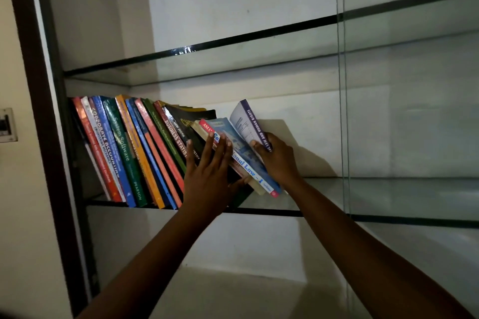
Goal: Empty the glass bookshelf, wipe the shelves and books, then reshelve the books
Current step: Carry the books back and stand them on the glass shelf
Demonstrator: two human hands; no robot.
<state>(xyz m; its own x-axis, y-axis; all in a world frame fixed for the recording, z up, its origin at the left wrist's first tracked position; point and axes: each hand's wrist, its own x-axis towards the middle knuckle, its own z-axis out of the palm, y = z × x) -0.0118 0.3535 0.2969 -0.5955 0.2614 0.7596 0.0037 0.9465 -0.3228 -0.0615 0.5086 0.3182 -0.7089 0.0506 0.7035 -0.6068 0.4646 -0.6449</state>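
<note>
Glass shelf [388,197] is carrying a leaning row of books [124,153] at its left end. The left hand [207,176], fingers straight, is bracing them against toppling, while the right hand [278,160] is gripping the purple-spined law book [250,122] beside the row, likely slotting it in.

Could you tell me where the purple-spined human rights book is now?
Head view, just right of centre: the purple-spined paperback book is gripped by the right hand, beside the blue law book.

Green spine [121,147] reads "System Software", "PEARSON"; purple spine [255,124], "LAW AND HUMAN RIGHTS".
</note>
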